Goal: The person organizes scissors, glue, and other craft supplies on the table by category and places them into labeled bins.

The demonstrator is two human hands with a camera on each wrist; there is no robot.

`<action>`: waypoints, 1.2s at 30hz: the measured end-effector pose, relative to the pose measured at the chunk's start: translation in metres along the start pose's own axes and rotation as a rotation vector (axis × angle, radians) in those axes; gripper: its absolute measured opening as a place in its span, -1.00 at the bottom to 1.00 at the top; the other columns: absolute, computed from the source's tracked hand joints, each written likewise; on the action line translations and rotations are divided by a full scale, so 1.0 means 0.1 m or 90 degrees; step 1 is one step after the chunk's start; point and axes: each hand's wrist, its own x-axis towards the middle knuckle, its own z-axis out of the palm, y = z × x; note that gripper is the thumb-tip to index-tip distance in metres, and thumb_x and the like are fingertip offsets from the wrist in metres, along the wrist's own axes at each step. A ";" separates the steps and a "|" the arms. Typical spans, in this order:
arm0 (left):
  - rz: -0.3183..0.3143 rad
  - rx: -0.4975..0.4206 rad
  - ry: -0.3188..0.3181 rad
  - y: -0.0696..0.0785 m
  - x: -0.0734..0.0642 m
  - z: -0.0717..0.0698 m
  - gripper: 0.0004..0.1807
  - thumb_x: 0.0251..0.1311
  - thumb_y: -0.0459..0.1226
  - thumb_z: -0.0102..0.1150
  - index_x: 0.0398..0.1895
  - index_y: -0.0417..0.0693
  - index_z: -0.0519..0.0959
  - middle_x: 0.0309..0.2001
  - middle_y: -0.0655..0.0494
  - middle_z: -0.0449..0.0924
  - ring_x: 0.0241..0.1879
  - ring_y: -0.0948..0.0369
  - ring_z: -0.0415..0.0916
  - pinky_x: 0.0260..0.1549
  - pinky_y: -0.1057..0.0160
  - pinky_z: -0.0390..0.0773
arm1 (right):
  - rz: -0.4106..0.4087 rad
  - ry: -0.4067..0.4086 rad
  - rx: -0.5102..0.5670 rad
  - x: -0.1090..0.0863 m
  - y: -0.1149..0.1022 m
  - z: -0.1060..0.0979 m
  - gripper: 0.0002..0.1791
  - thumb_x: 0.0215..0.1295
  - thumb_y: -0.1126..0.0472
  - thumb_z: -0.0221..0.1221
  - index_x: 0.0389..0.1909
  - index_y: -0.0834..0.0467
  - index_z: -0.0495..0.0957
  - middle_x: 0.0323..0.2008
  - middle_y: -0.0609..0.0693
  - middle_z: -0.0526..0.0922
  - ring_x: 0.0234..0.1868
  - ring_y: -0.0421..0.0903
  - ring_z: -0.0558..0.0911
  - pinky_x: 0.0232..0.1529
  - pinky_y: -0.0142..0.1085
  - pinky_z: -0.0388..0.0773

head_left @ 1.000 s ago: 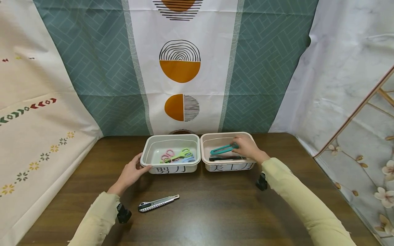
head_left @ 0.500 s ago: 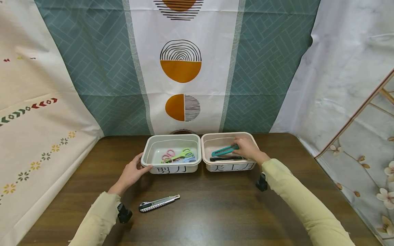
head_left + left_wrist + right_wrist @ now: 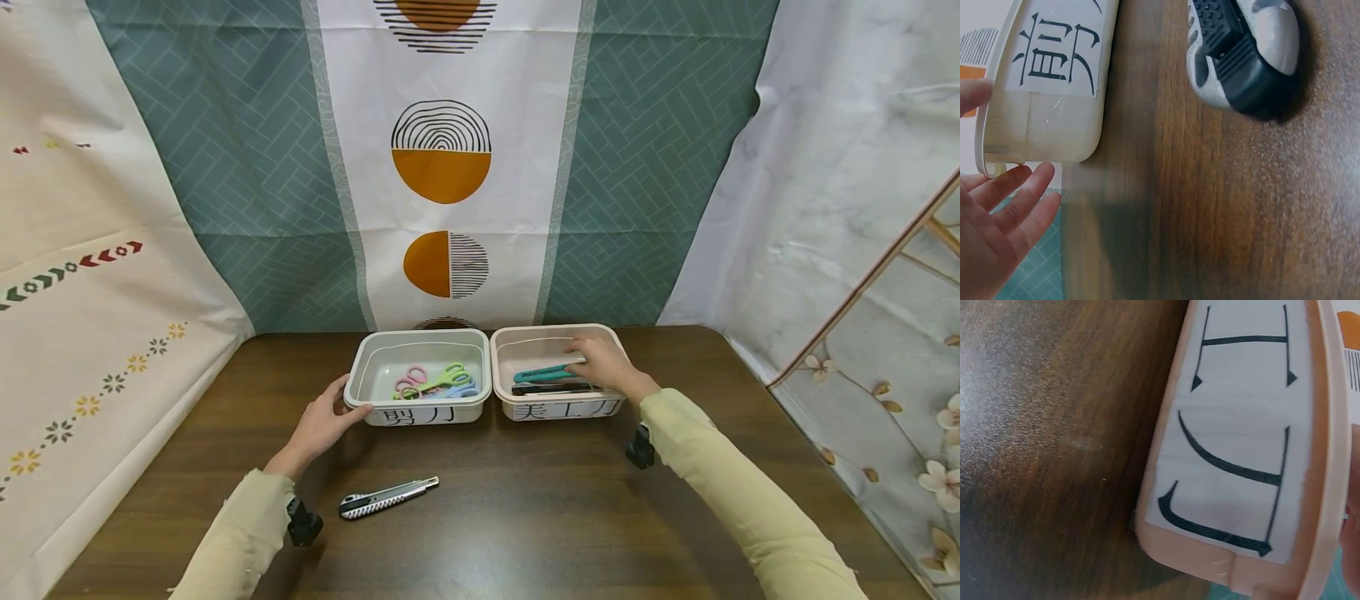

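In the head view my left hand [image 3: 321, 423] rests at the left corner of a white plastic bin [image 3: 367, 367], thumb at its front rim and relaxed fingers spread along the end. Several scissors [image 3: 442, 379] with pink, green and blue handles lie in that bin. My right hand [image 3: 603, 364] is inside the pale pink bin [image 3: 517, 337], fingers apart just over a teal utility knife [image 3: 542, 374]. This knife lies beside a black utility knife [image 3: 551, 387]. The right wrist view shows mostly the pink bin's labelled front, hiding most of that hand.
A silver and black utility knife [image 3: 388, 498] lies on the brown wooden table [image 3: 525, 517], in front of the white bin. Both bins stand side by side near the back edge, with written labels in front. A patterned curtain [image 3: 630, 167] hangs behind.
The teal utility knife has gone down from a tilted position in my right hand to lying in the pink bin. My right fingers have parted from it. My left hand stays put.
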 end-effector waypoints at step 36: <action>-0.002 0.009 0.002 0.04 -0.01 0.00 -0.21 0.13 -0.05 0.16 0.31 -0.28 0.09 0.15 -0.28 0.35 -0.07 -0.02 0.46 -0.13 0.04 0.41 | -0.147 0.044 0.053 -0.06 -0.61 -0.23 -0.63 -0.02 0.15 0.34 -0.17 0.21 0.56 -0.26 0.01 0.59 -0.27 -0.09 0.55 -0.25 -0.22 0.47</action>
